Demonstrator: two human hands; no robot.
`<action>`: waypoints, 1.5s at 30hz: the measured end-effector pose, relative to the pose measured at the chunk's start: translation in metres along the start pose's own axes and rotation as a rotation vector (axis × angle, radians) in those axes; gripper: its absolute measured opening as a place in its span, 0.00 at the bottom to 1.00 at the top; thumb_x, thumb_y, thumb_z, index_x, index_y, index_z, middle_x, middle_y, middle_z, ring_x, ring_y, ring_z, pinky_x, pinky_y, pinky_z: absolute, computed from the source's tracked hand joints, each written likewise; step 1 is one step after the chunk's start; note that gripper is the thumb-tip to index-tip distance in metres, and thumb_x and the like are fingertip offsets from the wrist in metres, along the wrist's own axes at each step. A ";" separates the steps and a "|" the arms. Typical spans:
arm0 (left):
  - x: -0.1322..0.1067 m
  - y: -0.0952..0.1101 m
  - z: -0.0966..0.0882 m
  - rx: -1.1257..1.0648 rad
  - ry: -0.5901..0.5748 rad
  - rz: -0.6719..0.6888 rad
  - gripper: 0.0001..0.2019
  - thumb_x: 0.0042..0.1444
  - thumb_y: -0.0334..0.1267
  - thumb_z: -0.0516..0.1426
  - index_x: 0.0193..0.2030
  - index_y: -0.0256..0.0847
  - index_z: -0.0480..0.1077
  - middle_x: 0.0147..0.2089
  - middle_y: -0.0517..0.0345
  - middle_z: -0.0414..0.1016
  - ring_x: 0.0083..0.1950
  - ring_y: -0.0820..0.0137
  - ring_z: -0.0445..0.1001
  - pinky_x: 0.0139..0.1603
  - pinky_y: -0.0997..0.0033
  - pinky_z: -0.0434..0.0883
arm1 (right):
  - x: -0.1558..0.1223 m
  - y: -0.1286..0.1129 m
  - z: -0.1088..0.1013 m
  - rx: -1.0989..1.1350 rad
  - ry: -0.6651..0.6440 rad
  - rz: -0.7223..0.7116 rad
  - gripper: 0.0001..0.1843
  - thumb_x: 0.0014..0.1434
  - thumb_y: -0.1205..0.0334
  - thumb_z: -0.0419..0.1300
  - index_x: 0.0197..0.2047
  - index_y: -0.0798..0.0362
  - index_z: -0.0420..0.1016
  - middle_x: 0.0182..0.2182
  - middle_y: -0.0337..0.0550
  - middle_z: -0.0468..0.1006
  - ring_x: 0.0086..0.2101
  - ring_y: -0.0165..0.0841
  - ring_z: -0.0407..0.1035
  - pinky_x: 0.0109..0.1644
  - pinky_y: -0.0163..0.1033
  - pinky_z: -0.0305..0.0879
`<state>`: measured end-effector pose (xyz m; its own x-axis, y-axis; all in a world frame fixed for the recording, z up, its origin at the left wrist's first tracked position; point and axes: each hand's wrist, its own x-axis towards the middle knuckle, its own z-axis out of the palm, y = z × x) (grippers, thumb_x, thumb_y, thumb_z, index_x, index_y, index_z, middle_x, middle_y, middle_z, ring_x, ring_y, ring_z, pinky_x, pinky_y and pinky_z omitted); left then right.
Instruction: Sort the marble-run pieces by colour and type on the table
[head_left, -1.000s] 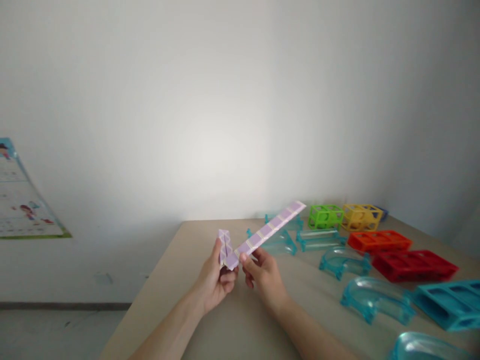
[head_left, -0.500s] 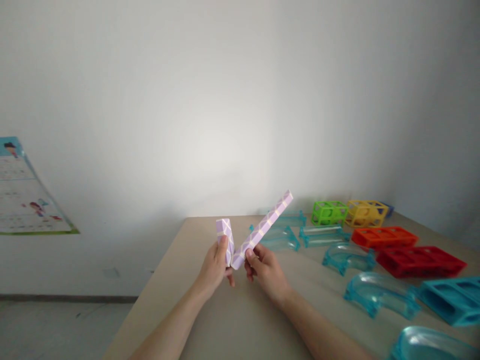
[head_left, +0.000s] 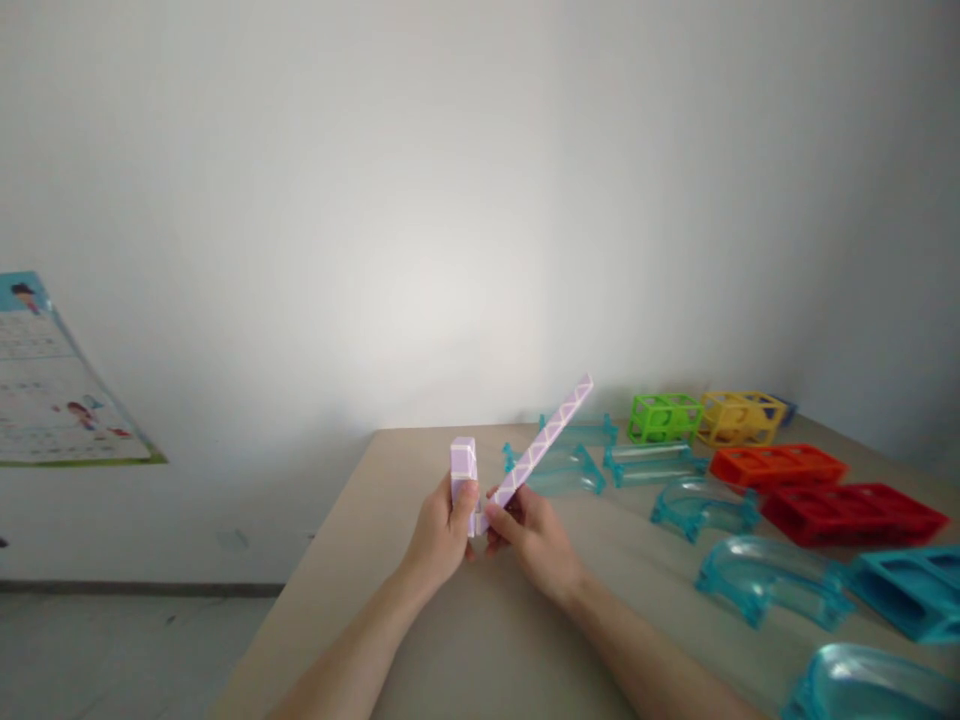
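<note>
A lilac-and-white snake puzzle point(head_left: 545, 437) made of wedge segments is held above the table, bent into a V. Its short upright arm point(head_left: 463, 462) is gripped by my left hand point(head_left: 444, 525), thumb along its near side and fingers behind. My right hand point(head_left: 529, 535) pinches the base of the long arm, which slants up to the right. Both hands almost meet at the low bend, where part of the puzzle is covered by my fingers.
On the right of the beige table point(head_left: 360, 510) lie several clear teal track pieces point(head_left: 772, 580), a teal block point(head_left: 911, 590), a red block point(head_left: 855, 513) and an orange block point(head_left: 780, 466). Green point(head_left: 664, 417) and yellow frames point(head_left: 741, 418) stand near the wall point(head_left: 450, 200).
My left hand has shifted slightly right, closer to my right hand. The long arm has turned about its length, now showing a zigzag face. The short arm stands straighter.
</note>
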<state>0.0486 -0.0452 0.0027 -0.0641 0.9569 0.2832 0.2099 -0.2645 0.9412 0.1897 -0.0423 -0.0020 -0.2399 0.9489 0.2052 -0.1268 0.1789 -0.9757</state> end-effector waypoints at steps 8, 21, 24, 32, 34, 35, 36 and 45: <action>-0.001 0.000 0.002 0.000 0.020 -0.001 0.20 0.59 0.58 0.49 0.35 0.41 0.67 0.21 0.64 0.64 0.16 0.71 0.68 0.11 0.75 0.65 | -0.003 -0.006 0.001 -0.035 0.029 -0.069 0.19 0.54 0.48 0.62 0.38 0.55 0.66 0.24 0.37 0.72 0.23 0.31 0.68 0.29 0.38 0.68; 0.002 -0.002 0.004 0.045 0.037 -0.064 0.25 0.59 0.62 0.45 0.34 0.41 0.64 0.21 0.66 0.62 0.15 0.72 0.66 0.10 0.75 0.66 | -0.007 -0.008 -0.001 -0.090 -0.054 -0.141 0.11 0.53 0.62 0.62 0.41 0.55 0.70 0.30 0.42 0.78 0.32 0.36 0.74 0.39 0.40 0.70; 0.001 0.000 0.004 0.028 0.019 -0.039 0.24 0.60 0.62 0.44 0.34 0.41 0.64 0.22 0.66 0.63 0.18 0.72 0.69 0.12 0.75 0.68 | -0.007 -0.012 0.000 -0.096 -0.004 -0.086 0.13 0.53 0.60 0.62 0.41 0.56 0.71 0.28 0.41 0.77 0.30 0.36 0.73 0.37 0.41 0.70; -0.004 0.001 -0.001 0.049 0.024 0.136 0.18 0.61 0.55 0.50 0.35 0.41 0.64 0.24 0.66 0.63 0.19 0.74 0.68 0.15 0.77 0.68 | -0.005 -0.016 0.001 0.003 0.074 -0.023 0.18 0.49 0.54 0.66 0.38 0.57 0.72 0.25 0.41 0.77 0.26 0.35 0.73 0.34 0.40 0.71; -0.004 0.001 -0.002 0.028 0.004 0.136 0.17 0.61 0.53 0.50 0.36 0.41 0.64 0.24 0.66 0.64 0.19 0.75 0.68 0.16 0.77 0.69 | -0.004 -0.014 0.001 0.039 0.081 -0.017 0.19 0.48 0.53 0.67 0.37 0.57 0.72 0.25 0.42 0.78 0.26 0.35 0.73 0.33 0.40 0.72; -0.004 0.001 -0.002 0.005 -0.018 0.127 0.16 0.61 0.53 0.51 0.36 0.41 0.64 0.25 0.66 0.64 0.20 0.75 0.69 0.17 0.77 0.70 | -0.004 -0.012 0.001 0.055 0.081 -0.017 0.18 0.48 0.53 0.67 0.37 0.57 0.72 0.25 0.42 0.78 0.26 0.35 0.73 0.34 0.40 0.72; -0.004 0.002 -0.001 -0.024 -0.055 0.115 0.15 0.61 0.52 0.52 0.38 0.40 0.64 0.26 0.66 0.65 0.21 0.74 0.69 0.18 0.76 0.71 | -0.003 -0.010 0.001 0.072 0.083 -0.019 0.18 0.48 0.54 0.67 0.37 0.57 0.72 0.26 0.42 0.78 0.26 0.35 0.73 0.34 0.41 0.72; -0.003 0.021 -0.003 -0.243 -0.320 -0.086 0.22 0.47 0.40 0.66 0.46 0.35 0.64 0.34 0.56 0.76 0.29 0.71 0.74 0.28 0.71 0.76 | 0.004 -0.012 -0.007 0.060 0.222 -0.066 0.21 0.49 0.52 0.65 0.41 0.60 0.72 0.27 0.43 0.76 0.26 0.34 0.70 0.29 0.39 0.70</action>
<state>0.0499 -0.0540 0.0224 0.2433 0.9556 0.1665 -0.0219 -0.1662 0.9859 0.1972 -0.0390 0.0100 -0.0129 0.9707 0.2398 -0.1938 0.2329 -0.9530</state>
